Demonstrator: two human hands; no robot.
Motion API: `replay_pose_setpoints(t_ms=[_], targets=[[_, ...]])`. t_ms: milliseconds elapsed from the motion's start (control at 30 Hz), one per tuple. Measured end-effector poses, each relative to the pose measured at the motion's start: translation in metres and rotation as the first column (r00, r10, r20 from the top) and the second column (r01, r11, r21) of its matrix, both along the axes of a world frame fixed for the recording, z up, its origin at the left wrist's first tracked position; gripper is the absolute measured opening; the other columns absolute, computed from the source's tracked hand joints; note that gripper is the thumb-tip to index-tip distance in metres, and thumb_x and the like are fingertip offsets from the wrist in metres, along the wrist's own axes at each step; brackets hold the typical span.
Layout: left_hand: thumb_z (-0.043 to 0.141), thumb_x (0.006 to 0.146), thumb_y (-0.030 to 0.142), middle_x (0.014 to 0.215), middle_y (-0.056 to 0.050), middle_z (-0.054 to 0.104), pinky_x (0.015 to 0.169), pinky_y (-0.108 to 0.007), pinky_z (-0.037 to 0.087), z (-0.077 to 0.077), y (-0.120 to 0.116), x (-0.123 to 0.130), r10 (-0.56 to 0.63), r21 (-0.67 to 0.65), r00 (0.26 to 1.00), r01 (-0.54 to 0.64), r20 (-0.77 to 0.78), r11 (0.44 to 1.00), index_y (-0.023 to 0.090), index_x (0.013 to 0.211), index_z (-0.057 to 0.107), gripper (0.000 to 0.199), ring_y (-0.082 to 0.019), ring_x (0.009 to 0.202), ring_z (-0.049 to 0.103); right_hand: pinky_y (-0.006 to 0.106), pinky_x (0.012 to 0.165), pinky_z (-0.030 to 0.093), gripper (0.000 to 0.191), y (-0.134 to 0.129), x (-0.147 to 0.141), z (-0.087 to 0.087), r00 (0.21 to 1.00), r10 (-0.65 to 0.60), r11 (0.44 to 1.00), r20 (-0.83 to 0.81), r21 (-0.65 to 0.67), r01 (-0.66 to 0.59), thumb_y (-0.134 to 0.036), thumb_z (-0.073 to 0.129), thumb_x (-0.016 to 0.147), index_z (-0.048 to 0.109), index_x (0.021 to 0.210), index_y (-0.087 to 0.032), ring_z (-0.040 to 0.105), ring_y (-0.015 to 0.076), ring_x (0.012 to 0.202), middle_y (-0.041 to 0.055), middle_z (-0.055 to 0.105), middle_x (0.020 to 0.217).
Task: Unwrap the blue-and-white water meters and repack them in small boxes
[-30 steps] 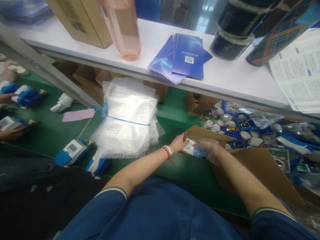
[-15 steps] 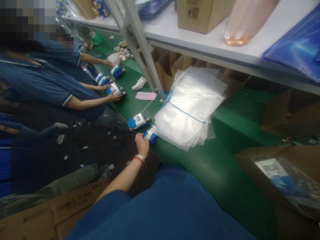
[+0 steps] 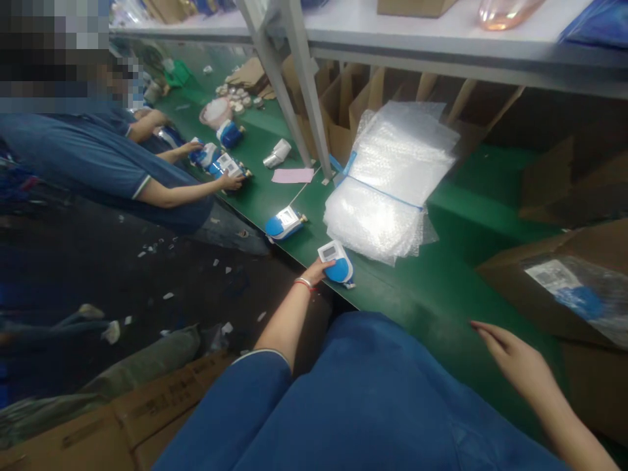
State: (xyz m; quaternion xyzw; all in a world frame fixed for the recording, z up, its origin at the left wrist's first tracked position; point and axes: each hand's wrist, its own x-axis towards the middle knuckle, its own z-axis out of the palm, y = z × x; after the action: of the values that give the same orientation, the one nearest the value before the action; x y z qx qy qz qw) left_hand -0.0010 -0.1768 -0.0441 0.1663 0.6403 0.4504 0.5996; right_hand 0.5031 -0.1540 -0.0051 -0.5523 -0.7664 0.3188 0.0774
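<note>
My left hand (image 3: 315, 271) grips a blue-and-white water meter (image 3: 339, 267) by its side at the front edge of the green table (image 3: 407, 307). The meter's grey display faces up, and the hand hides part of its near side. Just left of it, a second water meter (image 3: 284, 222) with a brass end lies on the table. My right hand (image 3: 515, 360) hovers over the table at the right, fingers stretched out and holding nothing. Beyond the left hand lies a stack of clear bubble-wrap bags (image 3: 383, 190), tied with a blue band.
An open carton (image 3: 530, 261) at the right holds a bagged meter (image 3: 572, 294). A metal post (image 3: 309, 98) carries a white shelf (image 3: 417, 39) overhead. At the left, a co-worker in a blue shirt (image 3: 83, 154) handles more meters (image 3: 226, 167). A pink slip (image 3: 293, 175) lies nearby.
My left hand has drawn the meter right, away from the bags, and its display now shows. My right hand has come into view at the right. The camera view has shifted.
</note>
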Motion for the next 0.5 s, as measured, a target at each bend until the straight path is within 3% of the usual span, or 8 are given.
replay_pose_setpoints(t_ms=[100, 167, 233, 300, 367, 500], targets=[[0.072, 0.072, 0.038, 0.134, -0.011, 0.052, 0.09, -0.04, 0.049, -0.015, 0.003, 0.03, 0.075, 0.077, 0.997, -0.078, 0.033, 0.994, 0.024, 0.132, 0.041, 0.069, -0.021, 0.11, 0.057, 0.046, 0.1, 0.046, 0.034, -0.007, -0.088, -0.012, 0.963, 0.232, 0.972, -0.139, -0.013, -0.236, -0.042, 0.039, 0.09, 0.058, 0.117, -0.035, 0.057, 0.026, 0.115, 0.0044, 0.063, 0.119], [0.074, 0.069, 0.036, 0.134, -0.011, 0.052, 0.089, -0.04, 0.049, -0.024, -0.001, 0.053, 0.028, 0.056, 0.998, -0.031, 0.059, 0.998, 0.025, 0.134, 0.038, 0.076, -0.022, 0.109, 0.057, 0.046, 0.105, 0.042, 0.042, -0.011, -0.139, -0.016, 0.93, 0.327, 0.945, -0.168, 0.085, -0.317, -0.036, 0.038, 0.091, 0.05, 0.13, -0.028, 0.052, 0.0241, 0.122, 0.0063, 0.056, 0.129], [0.077, 0.066, 0.032, 0.13, -0.012, 0.055, 0.088, -0.041, 0.049, -0.031, -0.008, 0.079, -0.083, 0.022, 0.991, 0.081, 0.108, 0.996, 0.024, 0.135, 0.038, 0.08, -0.023, 0.105, 0.059, 0.049, 0.111, 0.034, 0.056, -0.016, -0.171, -0.021, 0.887, 0.447, 0.885, -0.118, 0.204, -0.419, -0.03, 0.045, 0.088, 0.036, 0.142, -0.024, 0.038, 0.025, 0.133, 0.0075, 0.042, 0.143], [0.076, 0.068, 0.031, 0.127, -0.013, 0.057, 0.088, -0.042, 0.049, -0.036, -0.015, 0.107, -0.177, -0.006, 0.972, 0.18, 0.152, 0.984, 0.023, 0.137, 0.036, 0.08, -0.022, 0.102, 0.06, 0.052, 0.114, 0.025, 0.069, -0.022, -0.182, -0.03, 0.831, 0.556, 0.804, -0.023, 0.268, -0.531, -0.025, 0.055, 0.081, 0.031, 0.145, -0.019, 0.026, 0.0277, 0.139, 0.0101, 0.033, 0.149], [0.073, 0.071, 0.033, 0.127, -0.012, 0.057, 0.087, -0.043, 0.049, -0.039, -0.017, 0.13, -0.236, -0.018, 0.956, 0.243, 0.176, 0.97, 0.025, 0.14, 0.032, 0.08, -0.022, 0.099, 0.061, 0.051, 0.115, 0.022, 0.071, -0.028, -0.175, -0.037, 0.806, 0.589, 0.769, 0.054, 0.268, -0.58, -0.024, 0.06, 0.078, 0.035, 0.143, -0.013, 0.025, 0.0304, 0.139, 0.0151, 0.034, 0.147], [0.066, 0.078, 0.04, 0.125, -0.011, 0.057, 0.085, -0.047, 0.05, -0.041, -0.004, 0.147, -0.343, -0.04, 0.916, 0.358, 0.206, 0.933, 0.027, 0.138, 0.034, 0.07, -0.023, 0.099, 0.06, 0.044, 0.108, 0.034, 0.052, -0.021, -0.148, -0.035, 0.838, 0.544, 0.818, 0.038, 0.198, -0.54, -0.033, 0.057, 0.085, 0.051, 0.133, -0.014, 0.041, 0.0294, 0.128, 0.0157, 0.046, 0.136]])
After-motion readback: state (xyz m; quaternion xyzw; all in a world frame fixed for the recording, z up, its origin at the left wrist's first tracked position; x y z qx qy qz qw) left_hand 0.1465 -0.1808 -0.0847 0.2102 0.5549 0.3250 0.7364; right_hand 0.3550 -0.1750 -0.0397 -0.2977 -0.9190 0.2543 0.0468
